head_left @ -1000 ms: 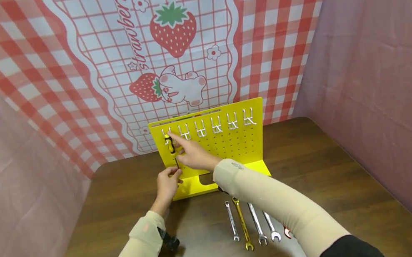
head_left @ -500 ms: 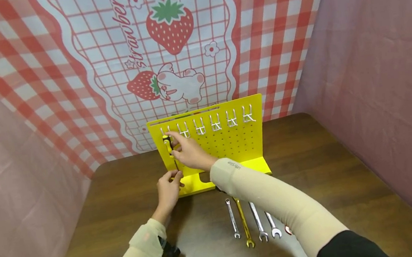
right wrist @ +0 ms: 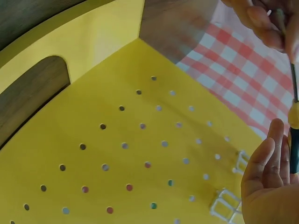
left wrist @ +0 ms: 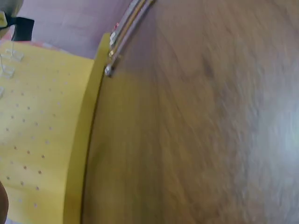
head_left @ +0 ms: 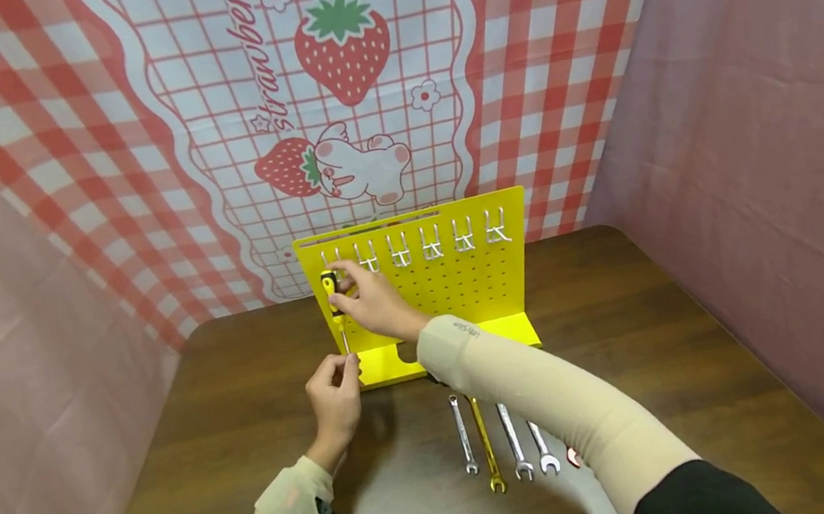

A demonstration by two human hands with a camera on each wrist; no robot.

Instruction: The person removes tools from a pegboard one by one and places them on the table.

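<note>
A screwdriver [head_left: 330, 292] with a yellow and black handle stands nearly upright, handle up, before the left end of the yellow pegboard [head_left: 471, 284]. My right hand [head_left: 379, 301] grips its handle from the right, thumb in front. Below, my left hand [head_left: 335, 403] pinches the thin metal shaft near its lower end; the tip is hidden in the fingers. The right wrist view has the dark shaft and handle of the screwdriver [right wrist: 294, 144] at its right edge, between my left hand [right wrist: 268, 28] and right hand [right wrist: 268, 186]. Just a sliver of finger enters the left wrist view.
White double hooks [head_left: 431, 243] line the board's upper part. The leftmost one is partly behind the right fingers. Several wrenches lie in a row on the wooden table [head_left: 247, 408], among them a gold wrench [head_left: 488, 450]; the right forearm covers some of them. Checked cloth hangs behind.
The screwdriver has come slightly left and away from the leftmost hook, both hands still on it. My left hand has dropped a little toward me. The wrenches lie as before.
</note>
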